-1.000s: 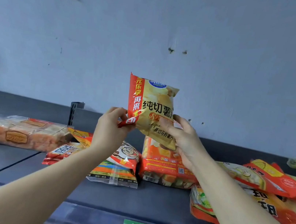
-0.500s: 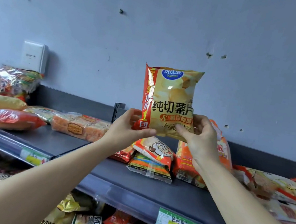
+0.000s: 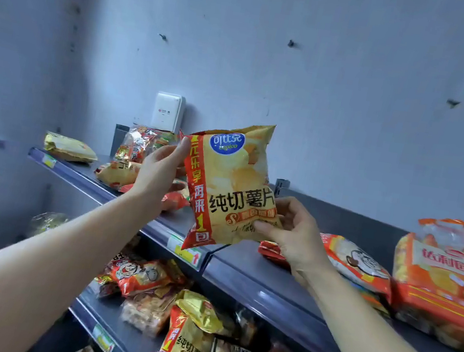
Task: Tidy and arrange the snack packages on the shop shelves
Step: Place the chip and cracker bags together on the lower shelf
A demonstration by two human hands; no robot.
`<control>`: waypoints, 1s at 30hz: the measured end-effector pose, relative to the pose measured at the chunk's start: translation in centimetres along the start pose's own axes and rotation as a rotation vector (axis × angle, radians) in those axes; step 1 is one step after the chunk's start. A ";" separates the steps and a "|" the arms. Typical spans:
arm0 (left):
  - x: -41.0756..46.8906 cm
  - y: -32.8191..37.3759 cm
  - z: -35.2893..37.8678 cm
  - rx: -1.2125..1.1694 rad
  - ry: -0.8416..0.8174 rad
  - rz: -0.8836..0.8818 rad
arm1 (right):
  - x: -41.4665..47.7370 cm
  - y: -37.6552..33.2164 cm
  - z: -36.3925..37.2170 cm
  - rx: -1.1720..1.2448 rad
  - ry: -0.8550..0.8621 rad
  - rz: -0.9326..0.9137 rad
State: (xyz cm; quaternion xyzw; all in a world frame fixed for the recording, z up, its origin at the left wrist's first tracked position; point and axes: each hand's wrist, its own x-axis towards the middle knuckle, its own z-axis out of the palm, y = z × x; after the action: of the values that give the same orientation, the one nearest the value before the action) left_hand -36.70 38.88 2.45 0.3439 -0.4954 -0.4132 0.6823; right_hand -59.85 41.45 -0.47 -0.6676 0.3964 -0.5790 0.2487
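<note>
L hand (image 3: 156, 171) & R hand (image 3: 294, 236) fingers pinch 1 chip bag (image 3: 231, 184) above shelf (image 3: 267, 292).

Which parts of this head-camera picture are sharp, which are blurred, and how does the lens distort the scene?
Head view: the potato chip bag at centre is sharpest, its print legible; the orange snack pack at the right edge is smeared; light on the wall is flat and bluish; the wide lens slants the top shelf and stretches the forearms.

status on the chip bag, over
Both gripping chip bag: left hand, right hand. Bag upright over shelf edge. Other packs lie on shelf behind.
</note>
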 end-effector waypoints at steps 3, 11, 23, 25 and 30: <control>1.1 0.7 -6.3 0.062 0.107 -0.032 | 0.6 0.8 5.1 0.026 -0.113 0.044; 2.4 1.6 -20.6 0.088 0.199 -0.162 | 1.6 2.2 20.2 -0.008 -0.359 0.110; 6.0 -0.4 -37.0 0.319 0.291 -0.286 | 3.9 5.2 36.5 0.002 -0.551 0.213; 6.4 -1.6 -38.9 0.329 0.339 -0.307 | 4.3 5.8 38.7 0.030 -0.597 0.251; 7.8 -5.7 -42.3 0.432 0.336 -0.339 | 6.3 7.0 43.8 0.116 -0.544 0.287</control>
State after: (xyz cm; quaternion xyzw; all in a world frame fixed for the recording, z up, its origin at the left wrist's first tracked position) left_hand 3.91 31.95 -11.04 0.6220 -0.3878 -0.3436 0.5871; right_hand -18.94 26.83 -11.36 -0.7197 0.3719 -0.3600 0.4627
